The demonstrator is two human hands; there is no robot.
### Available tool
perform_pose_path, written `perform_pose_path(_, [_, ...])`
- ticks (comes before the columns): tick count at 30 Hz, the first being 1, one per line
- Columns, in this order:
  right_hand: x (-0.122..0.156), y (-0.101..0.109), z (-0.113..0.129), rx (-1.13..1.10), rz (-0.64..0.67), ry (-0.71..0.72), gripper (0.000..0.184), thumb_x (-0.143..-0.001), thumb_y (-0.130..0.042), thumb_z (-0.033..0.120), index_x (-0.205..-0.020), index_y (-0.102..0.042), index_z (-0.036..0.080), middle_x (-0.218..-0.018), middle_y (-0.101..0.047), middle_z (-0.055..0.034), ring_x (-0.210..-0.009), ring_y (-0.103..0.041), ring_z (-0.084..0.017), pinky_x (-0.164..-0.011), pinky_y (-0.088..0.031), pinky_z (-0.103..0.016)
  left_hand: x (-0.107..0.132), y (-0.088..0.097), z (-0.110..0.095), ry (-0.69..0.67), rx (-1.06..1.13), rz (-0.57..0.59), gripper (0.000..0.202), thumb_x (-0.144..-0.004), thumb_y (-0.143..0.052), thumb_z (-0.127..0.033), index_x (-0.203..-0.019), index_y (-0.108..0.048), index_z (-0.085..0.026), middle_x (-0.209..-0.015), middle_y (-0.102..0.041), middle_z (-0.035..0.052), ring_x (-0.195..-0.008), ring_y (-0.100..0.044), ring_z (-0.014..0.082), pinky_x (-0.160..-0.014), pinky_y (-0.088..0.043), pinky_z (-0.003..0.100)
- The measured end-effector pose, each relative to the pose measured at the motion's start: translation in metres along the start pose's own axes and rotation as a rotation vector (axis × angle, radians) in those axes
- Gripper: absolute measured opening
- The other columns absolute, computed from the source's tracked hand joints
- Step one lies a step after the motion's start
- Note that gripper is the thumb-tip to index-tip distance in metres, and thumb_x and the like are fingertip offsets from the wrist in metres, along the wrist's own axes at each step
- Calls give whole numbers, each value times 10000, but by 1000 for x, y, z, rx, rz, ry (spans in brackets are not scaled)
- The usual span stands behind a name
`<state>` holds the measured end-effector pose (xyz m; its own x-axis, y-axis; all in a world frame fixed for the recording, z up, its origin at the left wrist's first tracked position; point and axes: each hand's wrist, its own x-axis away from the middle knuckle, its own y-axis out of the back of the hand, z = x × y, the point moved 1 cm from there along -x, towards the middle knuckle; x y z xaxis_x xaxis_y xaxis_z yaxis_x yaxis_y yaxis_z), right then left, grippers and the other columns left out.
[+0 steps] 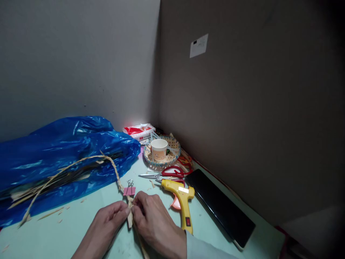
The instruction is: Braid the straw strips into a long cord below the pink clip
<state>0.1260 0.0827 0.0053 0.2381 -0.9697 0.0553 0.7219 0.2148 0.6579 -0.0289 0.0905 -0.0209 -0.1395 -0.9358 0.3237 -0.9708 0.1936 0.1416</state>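
My left hand [107, 221] and my right hand [153, 221] meet at the table's near edge, fingers pinched together on a braided straw strand [114, 169]. The braid runs up from my fingers, curves left and trails over a blue plastic bag [61, 151]. A pink binder clip [129, 190] is clamped on the braid just above my fingertips. A short flat strip end sticks down between my two hands.
A yellow glue gun [181, 201] lies right of my right hand, red-handled scissors [164, 174] behind it. A black phone [219, 207] lies along the right wall. A woven tray [161, 158] holds a paper cup [159, 149]; a red-white packet [138, 131] sits in the corner.
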Motion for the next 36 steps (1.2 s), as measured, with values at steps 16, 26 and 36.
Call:
perform_pose_path(16, [4,0,-6,-134,30,-9,207,-948,-425,206,-867,-610,164,-805,-666,-70,-731,-587,-173,-629,-377,-279,2,-5,1,133,243,-52,236,-638,-781,-279,-815,-660,-182,-645,-696,-8,-627,-587,158,-584,-418,231])
perform_pose_path(26, [7,0,-6,-113,42,18,201,-968,-425,233,-991,-617,180,-875,-663,-75,-842,-588,-204,-698,-374,-304,3,-3,-3,200,209,-47,244,-601,-788,-269,-787,-671,-164,-562,-611,-42,-432,-363,54,-415,-165,167])
perform_pose_path(36, [1,-3,-6,0,49,-8,187,-972,-417,232,-923,-586,170,-847,-652,-82,-787,-550,-200,-670,-335,-307,5,-2,-4,175,125,-15,239,-684,-737,-415,-704,-631,-202,-475,-384,-85,-480,-399,104,-450,-264,197])
